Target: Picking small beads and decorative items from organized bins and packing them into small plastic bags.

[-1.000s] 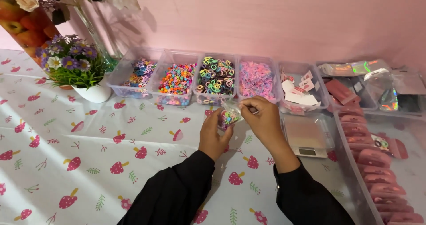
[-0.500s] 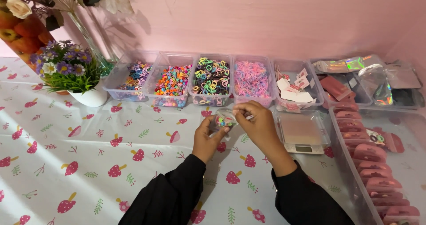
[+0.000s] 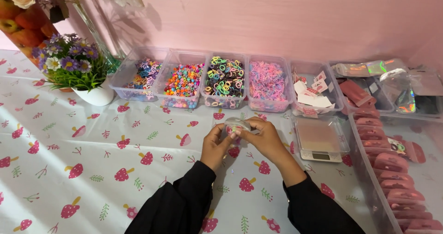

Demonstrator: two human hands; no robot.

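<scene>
Clear plastic, small and rounded, the little pouch sits pinched between both hands just above the surface, at the centre of the view. It seems to hold a few small coloured pieces, though at this size the contents cannot be told for sure. Half a second earlier the same packet was held a touch higher, closer to the row of tubs, with bright bits showing through it; now the hands have drawn nearer to the body and the fingers have closed more tightly over it, so less of it shows. That reads as the packet being pressed shut or smoothed between the fingertips, not filled.

The left hand comes up from 7 o'clock of the pouch, thumb and fingers curled on its near edge. The right hand comes in from 4 o'clock, its fingers folded over the top and right side. Neither hand holds anything else, and both sleeves are black.

Beyond the pouch, at 12 o'clock, stands a tub of mixed-colour rings, with a tub of pink bands just to its right, and a tub of bright beads and a tub of pastel charms to its left. At 3 o'clock a small scale rests on the mushroom-print surface. Farther right a long tray of pink clips runs toward the near edge. At 10 o'clock a white pot of purple flowers stands well apart.
</scene>
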